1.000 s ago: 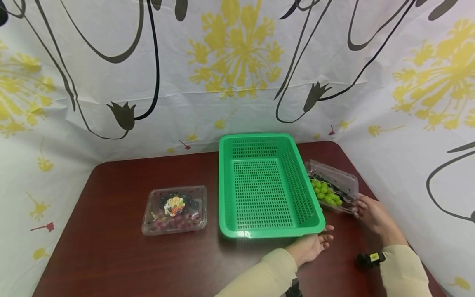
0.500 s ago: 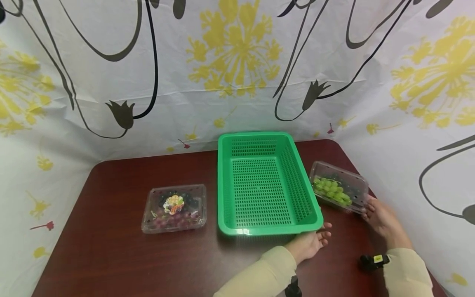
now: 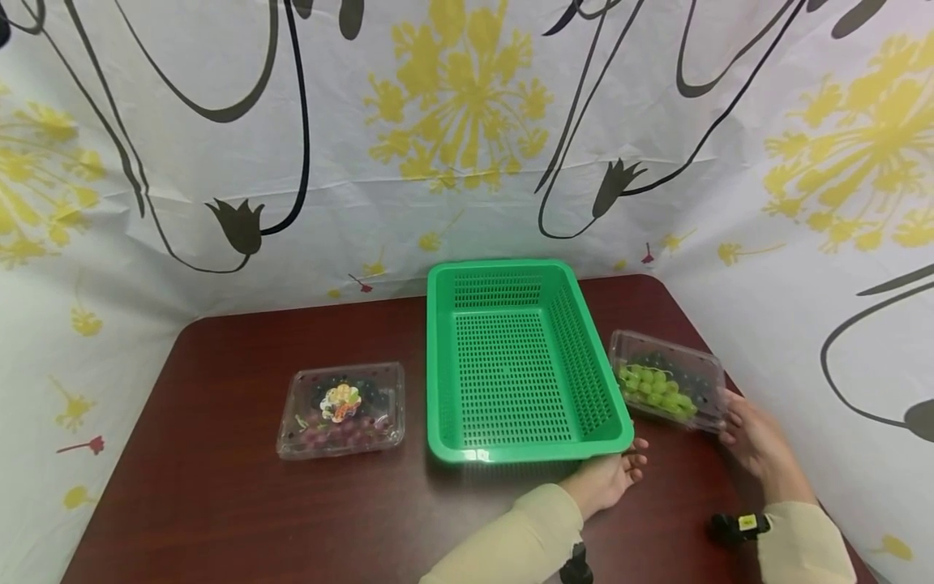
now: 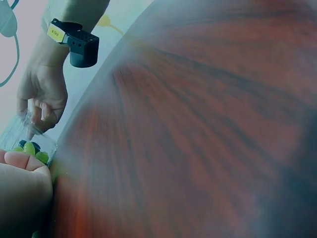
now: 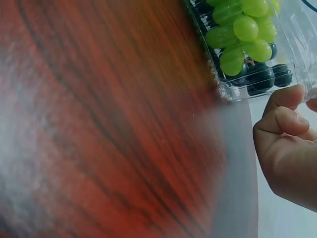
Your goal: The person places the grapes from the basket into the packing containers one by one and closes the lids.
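A clear plastic clamshell box (image 3: pixel 667 381) of green and dark grapes lies at the table's right side, beside the green basket. Its lid lies down over the grapes. My right hand (image 3: pixel 759 438) pinches the box's right edge between thumb and fingers; the right wrist view shows the hand (image 5: pixel 290 134) at the corner by the green grapes (image 5: pixel 242 34). My left hand (image 3: pixel 606 483) reaches under the basket's near right corner, fingers loosely bent, partly hidden by the rim. In the left wrist view its near part (image 4: pixel 25 191) appears close to the grapes; contact is unclear.
The green perforated basket (image 3: pixel 529 451) stands mid-table. To its left sits a closed clamshell box (image 3: pixel 387 405) with red and dark grapes and a fruit sticker. Patterned white cloth (image 3: pixel 350 154) rises behind and beside the dark red table (image 3: pixel 219 503).
The box's lid, raised a second ago, has come down. The box has shifted slightly right and nearer, with my right hand moving along. My left hand has barely moved.
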Demonstrator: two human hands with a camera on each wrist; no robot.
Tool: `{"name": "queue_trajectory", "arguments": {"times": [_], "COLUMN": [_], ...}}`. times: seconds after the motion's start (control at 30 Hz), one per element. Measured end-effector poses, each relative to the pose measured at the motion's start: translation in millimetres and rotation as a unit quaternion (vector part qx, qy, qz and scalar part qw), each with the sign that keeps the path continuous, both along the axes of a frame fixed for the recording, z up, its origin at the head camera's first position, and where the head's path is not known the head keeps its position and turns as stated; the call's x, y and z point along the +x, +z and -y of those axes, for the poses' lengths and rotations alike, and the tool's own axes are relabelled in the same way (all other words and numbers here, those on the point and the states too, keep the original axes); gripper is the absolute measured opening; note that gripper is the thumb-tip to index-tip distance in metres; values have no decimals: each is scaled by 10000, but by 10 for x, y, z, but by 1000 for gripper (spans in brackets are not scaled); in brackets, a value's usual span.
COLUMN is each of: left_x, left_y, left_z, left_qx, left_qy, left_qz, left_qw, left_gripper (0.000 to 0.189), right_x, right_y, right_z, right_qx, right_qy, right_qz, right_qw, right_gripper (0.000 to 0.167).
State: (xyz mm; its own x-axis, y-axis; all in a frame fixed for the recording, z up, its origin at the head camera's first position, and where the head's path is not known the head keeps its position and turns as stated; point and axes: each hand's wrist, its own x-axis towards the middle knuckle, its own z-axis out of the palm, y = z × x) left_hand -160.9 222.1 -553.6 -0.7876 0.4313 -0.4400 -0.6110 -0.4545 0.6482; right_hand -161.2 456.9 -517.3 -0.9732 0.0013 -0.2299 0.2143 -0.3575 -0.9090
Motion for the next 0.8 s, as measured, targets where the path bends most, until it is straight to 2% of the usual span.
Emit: {"name": "queue_trajectory", "arguments": {"times": [0.27, 0.43, 0.57, 0.8], "left_x": [44, 69, 65, 48], "left_y": [11, 39, 64, 109], "left_z": [-51, -53, -66, -113], "left_qx": [-275, -304, -270, -280], "left_qy": [546, 736, 873, 1296], "left_qz": [174, 354, 418, 566], "left_qw": [9980, 9962, 9949, 9896], "left_gripper": [18, 9, 13, 23], "right_x": [48, 78, 99, 96], "right_y": [-18, -24, -36, -31], "right_z": [-26, -46, -63, -50], "right_qx": [36, 132, 253, 208], "right_qy": [80, 109, 135, 171], "right_qz": [-23, -51, -83, -35], "right_qw": [10000, 9998, 9996, 9996], "right_gripper": [38, 37, 38, 42]}}
